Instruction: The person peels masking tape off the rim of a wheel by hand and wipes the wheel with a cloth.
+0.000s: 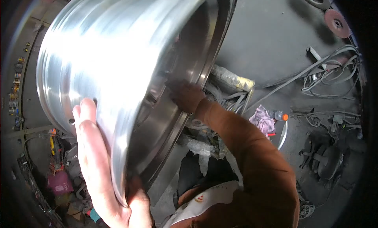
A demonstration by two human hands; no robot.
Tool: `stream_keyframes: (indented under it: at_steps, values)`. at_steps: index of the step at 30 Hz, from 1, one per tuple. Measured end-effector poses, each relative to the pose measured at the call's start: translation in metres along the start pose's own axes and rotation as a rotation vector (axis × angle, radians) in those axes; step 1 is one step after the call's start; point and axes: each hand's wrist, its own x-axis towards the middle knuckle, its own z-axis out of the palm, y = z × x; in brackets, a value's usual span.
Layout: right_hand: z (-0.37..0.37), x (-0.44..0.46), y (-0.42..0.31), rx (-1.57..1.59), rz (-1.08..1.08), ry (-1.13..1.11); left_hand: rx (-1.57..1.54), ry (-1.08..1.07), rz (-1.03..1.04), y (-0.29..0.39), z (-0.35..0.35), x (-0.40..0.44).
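Note:
A large shiny metal wheel rim (pixel 106 50) fills the upper left, tilted, with its hollow side facing right. My left hand (pixel 98 165) grips its lower edge, fingers along the outer barrel and thumb side at the lip. Reaching inside the hollow from the right is my right hand (pixel 185 96), at the end of a brown sleeve (pixel 260 149). That hand is in shadow near the rim's inner face, and its fingertips are too dark to make out.
Cables (pixel 330 78) and a pink disc (pixel 337 23) lie at the right. A bottle with an orange cap (pixel 280 116) stands beside a pink cloth (pixel 263 119). Wrapped bars (pixel 232 78) are behind the rim. Clutter with a pink container (pixel 60 183) is at lower left.

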Motion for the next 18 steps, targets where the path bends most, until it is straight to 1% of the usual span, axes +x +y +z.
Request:
stream_keyframes:
  at_steps: [2,3,5,7,8,10,11,13,15,16,17,18]
  values:
    - [-0.008,0.009,0.036,0.011,0.265,-0.22,0.029,0.004,0.008,0.003,0.005,0.001]
    - [-0.102,0.049,0.059,-0.1,0.509,-0.669,0.003,0.03,0.006,0.003,0.008,0.002]
    - [-0.074,0.043,0.148,-0.484,0.074,-0.042,-0.018,0.056,-0.005,0.0,0.007,0.001]
    - [-0.125,0.053,0.16,-0.583,-0.018,0.032,-0.063,0.054,0.013,-0.004,0.002,-0.003]
    - [-0.118,0.053,0.159,-0.578,-0.026,0.032,-0.059,0.06,0.006,-0.005,-0.002,-0.005]
    - [-0.108,0.04,0.15,-0.399,0.26,-0.305,0.071,-0.033,-0.069,-0.001,-0.016,-0.007]
    - [-0.103,0.036,0.13,-0.335,0.349,-0.39,0.094,-0.065,-0.053,-0.001,-0.018,-0.005]
    - [-0.086,0.023,0.05,-0.16,0.448,-0.479,0.069,-0.037,-0.033,-0.004,-0.013,-0.003]
    - [-0.08,0.015,-0.028,-0.034,0.419,-0.551,0.035,-0.009,-0.009,-0.005,-0.004,0.002]
    - [-0.074,0.013,-0.045,0.005,0.376,-0.577,0.026,0.0,-0.004,-0.005,-0.001,0.004]
    - [-0.038,-0.003,-0.045,0.329,0.324,-0.403,0.023,0.007,0.002,-0.003,0.002,0.005]
    - [-0.037,-0.001,-0.024,0.361,0.256,-0.331,0.02,0.014,0.012,-0.003,0.004,0.006]
